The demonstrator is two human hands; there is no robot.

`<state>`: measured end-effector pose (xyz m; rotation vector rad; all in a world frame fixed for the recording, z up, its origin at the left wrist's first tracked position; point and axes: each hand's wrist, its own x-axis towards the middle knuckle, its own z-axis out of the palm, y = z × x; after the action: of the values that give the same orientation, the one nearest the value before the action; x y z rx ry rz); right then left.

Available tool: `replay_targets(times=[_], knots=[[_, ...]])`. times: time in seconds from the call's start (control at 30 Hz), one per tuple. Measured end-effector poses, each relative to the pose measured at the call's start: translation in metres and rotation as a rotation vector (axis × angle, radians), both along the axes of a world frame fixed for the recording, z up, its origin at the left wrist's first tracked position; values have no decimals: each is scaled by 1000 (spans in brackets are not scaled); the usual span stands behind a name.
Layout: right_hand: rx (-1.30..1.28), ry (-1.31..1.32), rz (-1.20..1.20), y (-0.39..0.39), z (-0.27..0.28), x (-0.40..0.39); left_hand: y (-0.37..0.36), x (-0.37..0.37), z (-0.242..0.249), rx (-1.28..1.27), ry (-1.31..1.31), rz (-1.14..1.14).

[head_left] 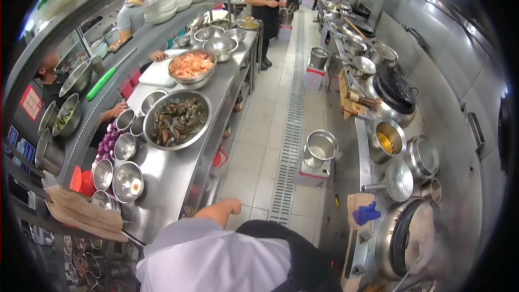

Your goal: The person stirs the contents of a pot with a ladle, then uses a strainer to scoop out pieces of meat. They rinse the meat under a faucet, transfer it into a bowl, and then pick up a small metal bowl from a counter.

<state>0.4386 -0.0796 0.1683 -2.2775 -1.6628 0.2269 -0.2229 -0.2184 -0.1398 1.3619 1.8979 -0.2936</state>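
My left hand (233,206) juts out from a light grey sleeve over the aisle floor, just right of the steel counter's edge. It looks rounded and closed, small in the view, and nothing shows in it. My right hand is out of sight. On the steel counter (162,181) stands a large bowl of mussels (178,120), the food nearest ahead. Behind it, another bowl holds peeled orange-pink shrimp (191,65). Nearer, an empty-looking steel bowl (128,182) carries a small pale spot inside.
Purple onions (107,141) lie left of the small bowls. A person in a black apron (268,5) stands down the aisle; others' hands (158,55) reach in from the left. Along the right run woks (405,232), a skimmer (399,181) and pots. A pot (321,147) stands beside the floor drain (288,154).
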Motion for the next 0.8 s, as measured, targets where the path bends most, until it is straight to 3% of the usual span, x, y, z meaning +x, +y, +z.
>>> replay_targets(times=[0.07,0.1,0.17,0.23,0.37,0.43,0.53,0.57,0.63,0.73,0.77,0.8], knots=[[31,10,-13,10,1,1,-7,4,15,-192,-31,-188],[44,13,-22,13,3,3,-20,-3,-35,-218,-16,-130],[68,22,-35,19,5,5,-39,0,-3,-127,-6,-297],[77,32,-42,23,6,8,-51,8,8,-270,9,29],[91,32,-40,30,7,13,-56,5,25,-373,17,-25],[95,38,-33,34,5,13,-60,-1,10,-319,67,-305],[98,47,-20,40,2,12,-55,5,18,-239,64,-337],[96,51,-18,41,1,12,-56,6,16,-240,65,-334],[97,61,6,45,-1,12,-58,8,5,-143,14,-58],[90,71,36,49,-4,9,-60,13,-8,-131,2,96],[90,78,46,51,-4,7,-61,13,-7,-131,1,95],[88,86,54,53,-4,4,-61,12,-5,-166,22,-121]])
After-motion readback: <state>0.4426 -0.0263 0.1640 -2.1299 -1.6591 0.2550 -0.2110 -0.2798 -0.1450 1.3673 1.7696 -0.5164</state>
